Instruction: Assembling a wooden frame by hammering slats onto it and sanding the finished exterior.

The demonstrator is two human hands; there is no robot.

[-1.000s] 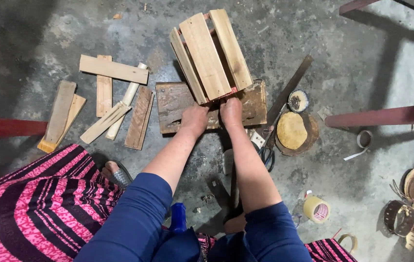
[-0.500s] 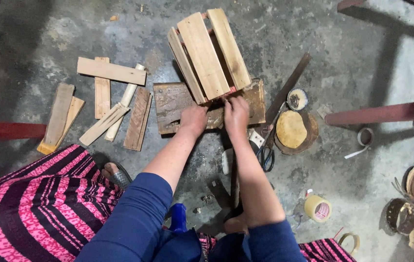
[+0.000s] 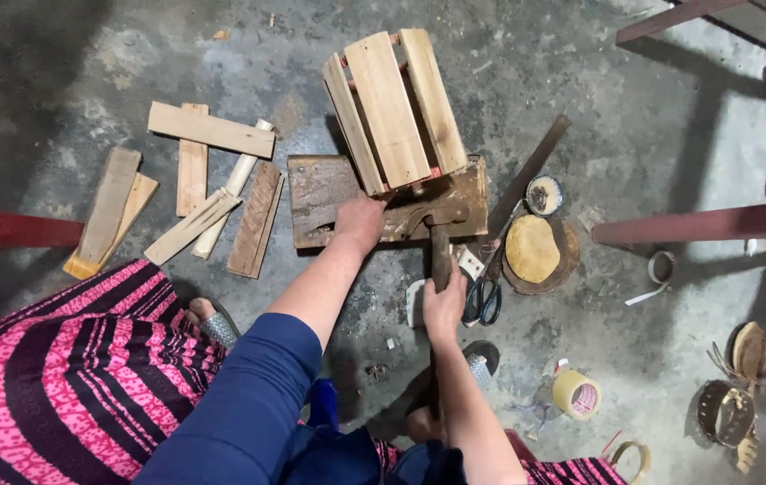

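Observation:
A small crate of pale wooden slats (image 3: 394, 110) stands tilted on a dark wooden block (image 3: 322, 190) on the concrete floor. My left hand (image 3: 360, 224) presses on the block at the crate's lower edge. My right hand (image 3: 444, 303) grips the handle of a hammer (image 3: 438, 226), whose head rests on the block just below the crate. Blue sleeves cover both upper arms.
Loose wooden slats (image 3: 199, 180) lie left of the block. Scissors (image 3: 485, 289), a round wooden disc (image 3: 532, 249), a small tin (image 3: 544, 195), and tape rolls (image 3: 577, 394) sit to the right. Red metal legs (image 3: 706, 224) cross the right side. Pink striped fabric (image 3: 50, 377) covers my lap.
My right hand has left the crate's base, drawn back toward me, and now holds the hammer by its handle. My left hand stays on the block.

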